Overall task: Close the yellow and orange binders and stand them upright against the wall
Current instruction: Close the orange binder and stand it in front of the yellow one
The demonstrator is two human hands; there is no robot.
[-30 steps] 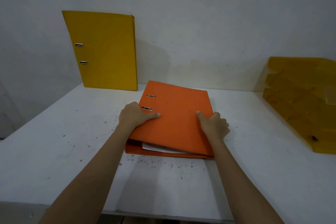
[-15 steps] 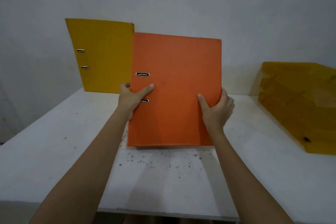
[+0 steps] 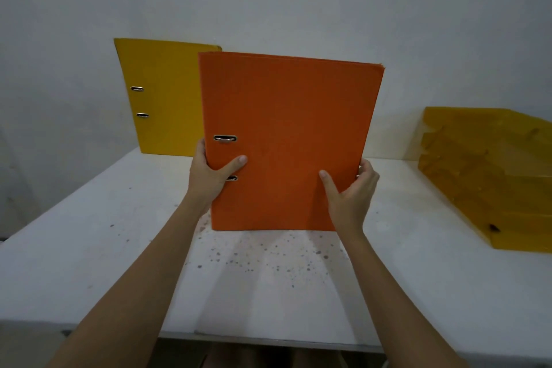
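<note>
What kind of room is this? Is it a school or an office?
Probably an office or filing corner, though I can't be sure. There are two ring binders, a yellow binder standing against the wall and an orange binder held in both hands, plus stacked yellow paper trays on a plain white table.

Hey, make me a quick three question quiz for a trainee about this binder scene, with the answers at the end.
1. True or false: the yellow binder already stands upright against the wall.
2. Which hands have a grip on the orange binder? A) left only B) right only C) both
3. Fill in: to the right on the table sits a stack of yellow ____.

Key:
1. True; it is closed and stands at the table's back edge.
2. C; the left hand takes the spine side, the right hand the opposite edge.
3. Trays; the tray stack stands apart from both binders.
</note>
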